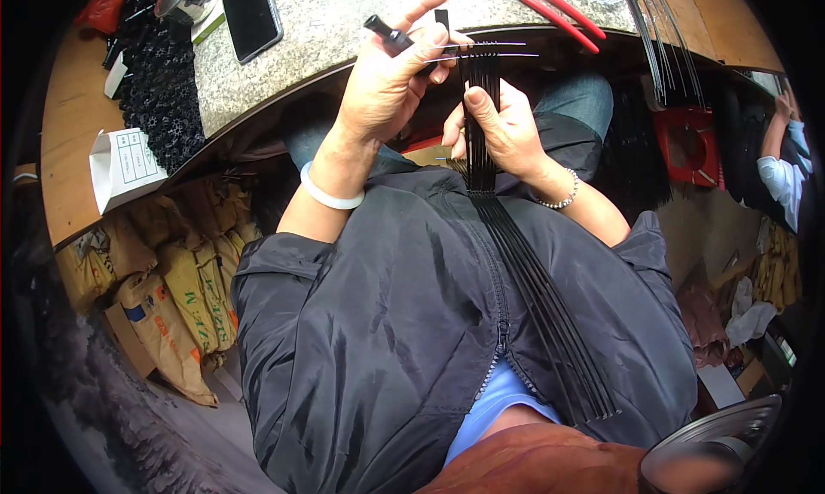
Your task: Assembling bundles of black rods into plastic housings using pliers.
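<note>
My left hand (387,86), with a white bangle at its wrist, pinches a black tubular plastic piece (388,33) between thumb and fingers. Close to it, my right hand (507,133) is closed round a bundle of thin black rods (481,163), which look like umbrella ribs. The rods run upright through the grip, then trail down over my dark jacket and fan out slightly. Across their upper ends lie two thin pale wires (516,55), side by side. My left fingertips are right beside these ends; whether the tubular piece touches them is hidden.
Red-handled pliers (563,13) and a phone (250,17) lie on the speckled tabletop (335,13). Small black parts (161,103) are heaped at the left beside a white box (127,166). Loose metal rods (666,43) overhang the right edge. Sacks (163,309) stand below left; another person's arm (780,155) shows far right.
</note>
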A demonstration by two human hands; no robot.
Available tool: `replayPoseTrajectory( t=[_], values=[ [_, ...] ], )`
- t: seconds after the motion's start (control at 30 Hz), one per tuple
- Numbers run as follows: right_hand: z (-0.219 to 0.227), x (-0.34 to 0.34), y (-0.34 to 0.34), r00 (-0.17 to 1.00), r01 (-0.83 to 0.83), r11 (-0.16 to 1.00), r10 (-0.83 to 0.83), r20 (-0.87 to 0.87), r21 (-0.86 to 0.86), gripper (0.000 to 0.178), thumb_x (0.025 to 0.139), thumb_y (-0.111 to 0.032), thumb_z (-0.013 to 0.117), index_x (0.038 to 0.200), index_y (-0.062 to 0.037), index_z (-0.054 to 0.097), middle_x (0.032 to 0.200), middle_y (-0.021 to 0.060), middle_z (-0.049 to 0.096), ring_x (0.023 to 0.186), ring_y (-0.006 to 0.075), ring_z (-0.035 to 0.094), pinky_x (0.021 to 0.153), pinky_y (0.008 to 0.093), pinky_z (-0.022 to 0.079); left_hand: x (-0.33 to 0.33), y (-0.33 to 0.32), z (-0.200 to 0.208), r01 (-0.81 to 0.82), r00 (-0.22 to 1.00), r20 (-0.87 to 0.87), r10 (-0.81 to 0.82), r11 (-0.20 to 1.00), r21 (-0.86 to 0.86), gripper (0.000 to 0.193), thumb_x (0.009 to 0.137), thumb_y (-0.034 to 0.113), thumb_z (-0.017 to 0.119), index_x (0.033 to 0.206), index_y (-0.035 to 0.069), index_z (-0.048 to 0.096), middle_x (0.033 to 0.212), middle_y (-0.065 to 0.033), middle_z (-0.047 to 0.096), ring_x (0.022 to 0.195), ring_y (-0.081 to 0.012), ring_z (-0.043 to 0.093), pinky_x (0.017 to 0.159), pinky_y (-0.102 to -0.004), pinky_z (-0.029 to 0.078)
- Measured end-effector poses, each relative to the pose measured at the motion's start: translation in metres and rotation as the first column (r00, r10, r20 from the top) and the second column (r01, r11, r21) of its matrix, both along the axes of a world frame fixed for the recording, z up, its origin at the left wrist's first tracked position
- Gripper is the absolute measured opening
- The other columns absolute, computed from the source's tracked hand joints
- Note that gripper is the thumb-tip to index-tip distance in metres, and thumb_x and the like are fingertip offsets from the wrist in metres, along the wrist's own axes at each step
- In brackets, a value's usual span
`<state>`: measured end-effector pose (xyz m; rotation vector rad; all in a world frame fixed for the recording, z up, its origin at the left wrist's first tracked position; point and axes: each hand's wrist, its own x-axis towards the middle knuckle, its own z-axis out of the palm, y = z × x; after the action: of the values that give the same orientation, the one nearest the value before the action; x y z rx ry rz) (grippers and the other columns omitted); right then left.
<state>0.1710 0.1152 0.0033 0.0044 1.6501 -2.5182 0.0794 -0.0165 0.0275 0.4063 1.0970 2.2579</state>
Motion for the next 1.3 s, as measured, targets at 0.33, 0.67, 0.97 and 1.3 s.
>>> replayPoseTrajectory(
  t=[0.33,0.67,0.97,1.3],
  values=[
    [0.0005,-0.0004,0.0004,1.000,0.000,1.000,0.000,0.001,-0.006,0.034,0.091,-0.037,0.046,0.097,-0.0039,0.044,0.067,0.0132,0.061,0.048,0.0142,0.057,0.045,0.0223,0.047,0.0010,-0.0004,0.0026,-0.031,0.993,0.110,0.039,0.997,-0.073,0.023,0.085,0.018,0.061,0.095,-0.003,0.059,0.081,-0.0042,0.058,0.065,-0.0066,0.049,0.059,-0.0178,0.042],
    [0.0002,0.0002,0.0000,1.000,0.006,1.000,-0.006,0.004,-0.013,0.034,0.091,-0.037,0.046,0.098,-0.0036,0.045,0.067,0.0130,0.061,0.049,0.0142,0.058,0.046,0.0225,0.047,0.0018,-0.0014,0.0008,-0.024,0.997,0.071,0.030,0.997,-0.080,0.023,0.086,0.014,0.060,0.098,-0.005,0.060,0.079,-0.0052,0.059,0.064,-0.0074,0.051,0.057,-0.0187,0.042],
    [-0.0011,0.0000,-0.0004,1.000,0.002,1.000,-0.002,-0.001,-0.007,0.033,0.092,-0.036,0.046,0.097,-0.0040,0.044,0.067,0.0129,0.061,0.048,0.0143,0.057,0.046,0.0220,0.046,0.0025,-0.0022,-0.0001,-0.030,0.999,-0.029,0.027,0.993,-0.115,0.024,0.086,0.014,0.060,0.100,-0.005,0.061,0.079,-0.0045,0.060,0.063,-0.0066,0.048,0.056,-0.0183,0.041],
    [-0.0010,-0.0010,0.0011,1.000,0.000,1.000,-0.001,0.019,0.007,0.031,0.092,-0.034,0.045,0.096,-0.0038,0.044,0.066,0.0128,0.060,0.048,0.0138,0.057,0.045,0.0217,0.046,0.0003,-0.0060,-0.0026,-0.004,0.997,-0.077,-0.008,0.988,-0.156,0.030,0.086,0.016,0.059,0.107,-0.006,0.058,0.089,-0.0062,0.062,0.067,-0.0069,0.048,0.059,-0.0185,0.040]
  ],
)
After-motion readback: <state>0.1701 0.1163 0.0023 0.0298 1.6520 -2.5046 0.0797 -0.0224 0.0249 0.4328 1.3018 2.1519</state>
